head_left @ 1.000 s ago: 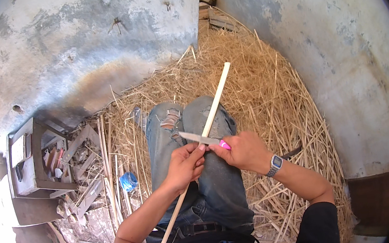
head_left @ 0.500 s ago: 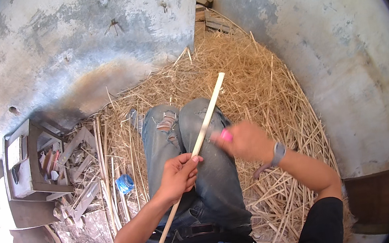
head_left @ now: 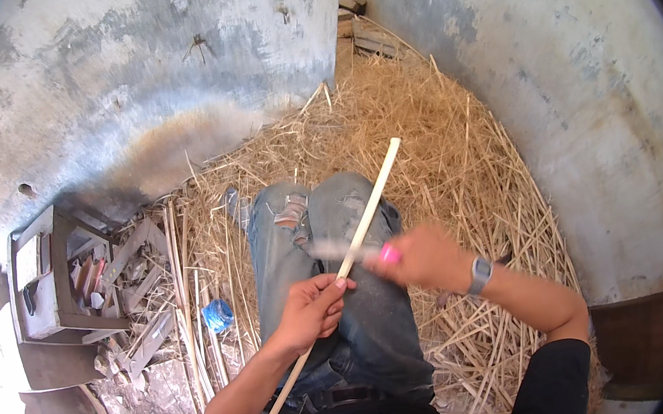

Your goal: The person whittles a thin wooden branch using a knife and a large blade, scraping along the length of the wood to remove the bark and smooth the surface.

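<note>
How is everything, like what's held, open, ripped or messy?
Pale strip: held aslant
Pink-handled knife: blade bare, blurred
Left grip: closed on the strip
Right grip: closed on the knife
Jeans: ripped at left knee
Wristwatch: worn on right wrist
Wooden cabinet: open-sided, cluttered inside
Straw: loose, strewn about

The pale strip point(head_left: 375, 193) I hold looks like smooth, matt wood. My knife blade point(head_left: 330, 249) is blurred but looks like metal, its pink handle point(head_left: 390, 253) like plastic. I wear frayed denim jeans point(head_left: 275, 251) and a matt black cloth shirt point(head_left: 548, 383). Rough, dry straw point(head_left: 419, 113) covers much of the floor point(head_left: 155, 386); toward its left edge, the blue roll point(head_left: 217, 314) shines like plastic.
</note>
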{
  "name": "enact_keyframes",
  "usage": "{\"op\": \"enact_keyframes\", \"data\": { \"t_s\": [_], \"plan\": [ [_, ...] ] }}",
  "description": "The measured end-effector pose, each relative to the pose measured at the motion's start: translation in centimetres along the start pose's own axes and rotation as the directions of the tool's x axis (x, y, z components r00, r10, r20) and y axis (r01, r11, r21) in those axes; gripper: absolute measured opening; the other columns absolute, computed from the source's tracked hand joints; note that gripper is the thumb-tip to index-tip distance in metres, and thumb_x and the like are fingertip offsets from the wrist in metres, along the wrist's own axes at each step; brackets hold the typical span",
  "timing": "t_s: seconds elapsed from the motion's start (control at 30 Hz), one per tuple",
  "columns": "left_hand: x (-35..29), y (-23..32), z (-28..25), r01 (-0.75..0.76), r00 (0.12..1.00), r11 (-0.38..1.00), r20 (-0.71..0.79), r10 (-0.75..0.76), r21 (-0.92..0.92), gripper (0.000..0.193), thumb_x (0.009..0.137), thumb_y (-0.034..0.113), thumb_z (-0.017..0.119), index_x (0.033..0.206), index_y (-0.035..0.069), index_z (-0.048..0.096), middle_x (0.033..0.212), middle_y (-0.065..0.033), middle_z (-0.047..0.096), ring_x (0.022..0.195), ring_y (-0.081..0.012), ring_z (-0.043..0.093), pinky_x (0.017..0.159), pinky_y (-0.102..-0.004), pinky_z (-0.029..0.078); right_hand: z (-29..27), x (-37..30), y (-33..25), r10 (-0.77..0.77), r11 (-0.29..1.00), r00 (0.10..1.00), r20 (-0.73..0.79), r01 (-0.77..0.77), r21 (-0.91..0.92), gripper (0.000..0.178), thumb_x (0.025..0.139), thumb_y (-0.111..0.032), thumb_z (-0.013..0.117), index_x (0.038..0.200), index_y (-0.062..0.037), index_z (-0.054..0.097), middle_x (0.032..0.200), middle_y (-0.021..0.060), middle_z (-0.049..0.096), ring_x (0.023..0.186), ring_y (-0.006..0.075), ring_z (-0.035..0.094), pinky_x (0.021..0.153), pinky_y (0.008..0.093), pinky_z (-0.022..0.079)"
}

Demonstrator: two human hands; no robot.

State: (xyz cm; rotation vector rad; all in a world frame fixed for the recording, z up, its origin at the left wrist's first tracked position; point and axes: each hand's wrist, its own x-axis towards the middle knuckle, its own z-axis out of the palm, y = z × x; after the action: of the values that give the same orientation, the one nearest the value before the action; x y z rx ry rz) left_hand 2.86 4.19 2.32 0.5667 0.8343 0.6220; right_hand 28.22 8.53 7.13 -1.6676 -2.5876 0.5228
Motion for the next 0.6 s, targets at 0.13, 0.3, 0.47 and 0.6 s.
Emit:
{"op": "enact_keyframes", "data": {
  "t_s": [0.13, 0.3, 0.47, 0.6],
  "plan": [
    [0.4, 0.0, -0.5, -0.005, 0.998, 0.998, 0.060, 0.008, -0.058, 0.026, 0.110, 0.022, 0.054, 0.116, -0.002, 0.062, 0.063, 0.0046, 0.041, 0.043, -0.0028, 0.031, 0.039, -0.0223, 0.022, -4.0, 2.2, 7.1, 0.253, 0.967, 0.950, -0.183, -0.247, 0.060, 0.058, 0.099, -0.060, 0.051, 0.079, -0.0114, 0.075, 0.067, 0.0185, 0.068, 0.064, 0.0405, 0.068, 0.059, 0.0518, 0.054],
    [0.9, 0.1, -0.8, 0.043, 0.996, 0.994, 0.083, -0.035, -0.100, 0.027, 0.110, 0.021, 0.053, 0.116, -0.003, 0.062, 0.065, 0.0032, 0.043, 0.042, -0.0029, 0.031, 0.038, -0.0223, 0.022, 0.1, -1.4, -0.5, 0.020, 0.995, 0.999, 0.043, -0.024, 0.097, 0.065, 0.099, -0.063, 0.051, 0.074, -0.0078, 0.074, 0.066, 0.0192, 0.066, 0.062, 0.0411, 0.067, 0.056, 0.0492, 0.052],
    [1.2, 0.1, -1.4, 0.112, 0.987, 0.976, 0.138, -0.087, -0.186, 0.027, 0.110, 0.021, 0.052, 0.120, -0.003, 0.061, 0.067, 0.0031, 0.041, 0.040, -0.0035, 0.030, 0.037, -0.0224, 0.022, -1.2, -0.4, 2.3, 0.165, 0.982, 0.986, 0.001, -0.164, 0.094, 0.067, 0.100, -0.064, 0.049, 0.074, -0.0083, 0.075, 0.062, 0.0184, 0.065, 0.061, 0.0413, 0.067, 0.057, 0.0502, 0.053],
    [1.2, 0.5, -1.3, 0.146, 0.984, 0.964, 0.132, -0.119, -0.223, 0.029, 0.111, 0.023, 0.052, 0.122, -0.002, 0.060, 0.067, 0.0034, 0.039, 0.040, -0.0031, 0.029, 0.036, -0.0218, 0.023, -1.9, 0.2, 2.3, 0.176, 0.975, 0.978, -0.110, -0.158, 0.155, 0.066, 0.099, -0.065, 0.049, 0.072, -0.0100, 0.074, 0.059, 0.0199, 0.064, 0.060, 0.0417, 0.067, 0.057, 0.0524, 0.053]
  ]
}}
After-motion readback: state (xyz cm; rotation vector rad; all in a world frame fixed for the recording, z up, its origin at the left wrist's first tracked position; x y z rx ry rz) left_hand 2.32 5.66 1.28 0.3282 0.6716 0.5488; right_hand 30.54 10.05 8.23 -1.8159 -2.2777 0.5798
